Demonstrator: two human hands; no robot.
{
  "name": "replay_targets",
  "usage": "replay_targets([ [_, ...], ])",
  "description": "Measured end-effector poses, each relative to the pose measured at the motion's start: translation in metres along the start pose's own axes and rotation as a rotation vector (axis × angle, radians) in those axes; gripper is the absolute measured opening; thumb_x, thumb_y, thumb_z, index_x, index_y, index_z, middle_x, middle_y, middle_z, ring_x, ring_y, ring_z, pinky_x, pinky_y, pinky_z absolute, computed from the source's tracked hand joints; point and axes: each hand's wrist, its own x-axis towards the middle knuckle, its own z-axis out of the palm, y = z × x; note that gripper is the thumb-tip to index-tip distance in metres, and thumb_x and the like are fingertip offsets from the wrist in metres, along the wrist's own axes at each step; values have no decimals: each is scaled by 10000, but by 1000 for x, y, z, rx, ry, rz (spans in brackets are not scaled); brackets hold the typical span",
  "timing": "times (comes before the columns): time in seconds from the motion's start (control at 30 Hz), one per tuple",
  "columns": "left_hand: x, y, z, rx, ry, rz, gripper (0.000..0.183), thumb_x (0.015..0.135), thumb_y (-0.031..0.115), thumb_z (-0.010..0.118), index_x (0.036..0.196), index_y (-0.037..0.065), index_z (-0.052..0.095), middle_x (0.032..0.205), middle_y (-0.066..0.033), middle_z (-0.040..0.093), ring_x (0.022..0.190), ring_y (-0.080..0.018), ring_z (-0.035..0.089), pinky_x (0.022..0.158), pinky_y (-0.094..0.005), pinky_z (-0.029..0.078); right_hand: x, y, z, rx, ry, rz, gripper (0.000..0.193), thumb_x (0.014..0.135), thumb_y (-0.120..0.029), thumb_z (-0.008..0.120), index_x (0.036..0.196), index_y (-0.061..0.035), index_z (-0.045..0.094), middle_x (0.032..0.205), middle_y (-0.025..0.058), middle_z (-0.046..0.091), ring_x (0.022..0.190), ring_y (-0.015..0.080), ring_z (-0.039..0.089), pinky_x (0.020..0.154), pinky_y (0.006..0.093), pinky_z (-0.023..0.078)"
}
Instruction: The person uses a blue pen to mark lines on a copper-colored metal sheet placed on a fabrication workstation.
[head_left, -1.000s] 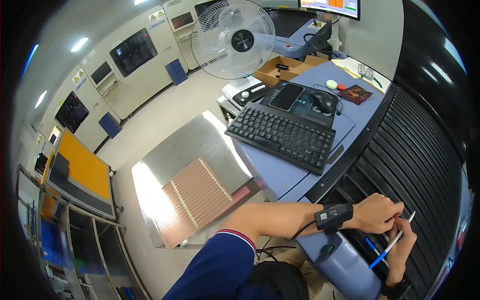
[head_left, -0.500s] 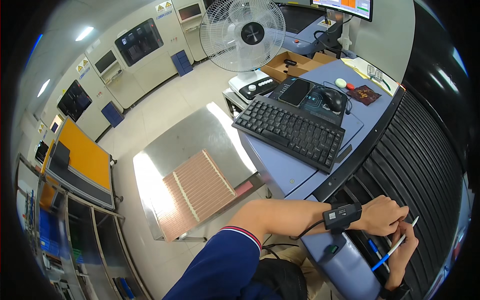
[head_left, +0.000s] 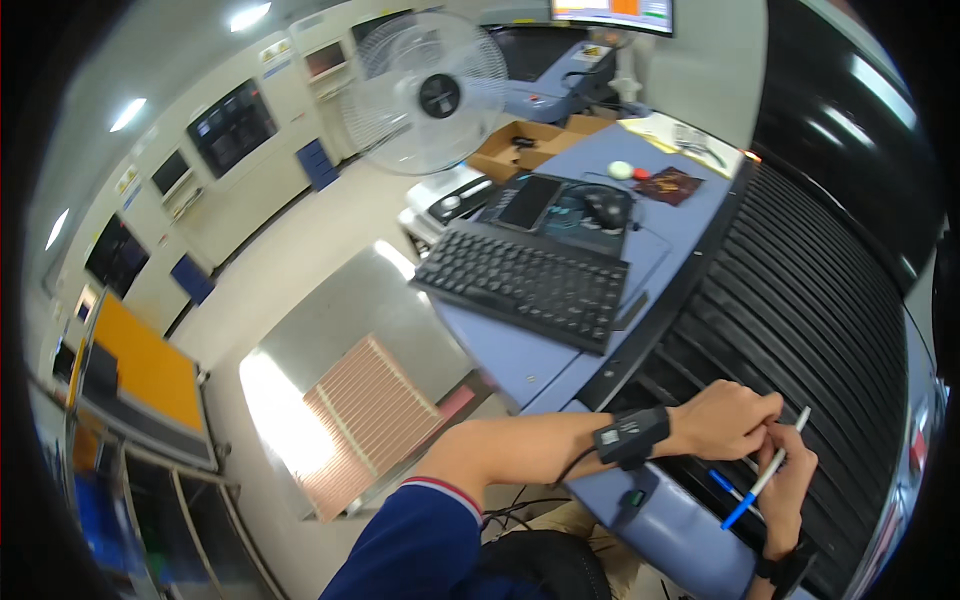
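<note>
My left hand [head_left: 728, 420], with a black strapped device [head_left: 632, 437] on its wrist, has its fingers curled in against my right fingertips. Anything inside those fingers is hidden. My right hand [head_left: 790, 485] comes up from the lower right, fingers bent, with a white-and-blue pen [head_left: 772, 468] held slantwise, blue end toward me. Beside that hand a second blue-and-white pen [head_left: 722, 483] is partly covered. Under both hands spreads a black ribbed cover [head_left: 810, 290].
Left of the ribbed cover, a blue machine top carries a black keyboard [head_left: 525, 280], mouse [head_left: 606, 208] and phone [head_left: 530, 203]. A fan [head_left: 438, 97] stands behind it. A copper-coloured striped panel [head_left: 370, 420] lies on a metal table [head_left: 335, 310]. An orange board [head_left: 150, 360] stands at far left.
The whole view has turned, so the hands and surroundings sit further left in the picture. Both hands stay together, the pen still in the right one.
</note>
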Motion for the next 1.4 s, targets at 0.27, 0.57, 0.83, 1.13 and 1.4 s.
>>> replay_targets([
  [0.27,-4,5,-9,36,-38,-50,151,905,131,683,996,54,591,793,-116,708,665,-302,709,597,-393,557,4,-9,-2,87,-48,36,122,862,22,717,980,1,693,766,199,697,701,350,733,621,377,548],
  [0.57,-1,10,-12,50,-124,-76,156,911,85,690,1031,35,603,788,-114,719,634,-245,711,583,-333,559,2,-1,-3,50,-48,-47,119,861,-52,724,965,-40,668,709,149,690,646,341,705,578,409,552],
  [0.83,-1,10,-11,57,-134,-117,161,919,77,695,1040,23,604,808,-119,723,675,-220,728,603,-311,569,1,4,-4,42,-73,-79,123,858,-74,704,965,-41,651,720,124,701,644,340,705,584,420,561],
  [1.13,-4,13,-11,41,-159,-160,168,931,75,692,1056,18,595,826,-126,720,708,-206,728,613,-300,558,-2,5,-3,22,-66,-90,111,855,-86,697,941,-45,641,702,122,698,628,349,699,569,438,557],
  [1.4,-6,5,-8,29,-130,-121,174,927,68,697,1059,15,597,857,-142,726,764,-248,752,667,-325,582,-1,5,-3,24,-66,-98,111,850,-85,698,937,-46,641,696,131,692,630,344,698,567,438,552],
])
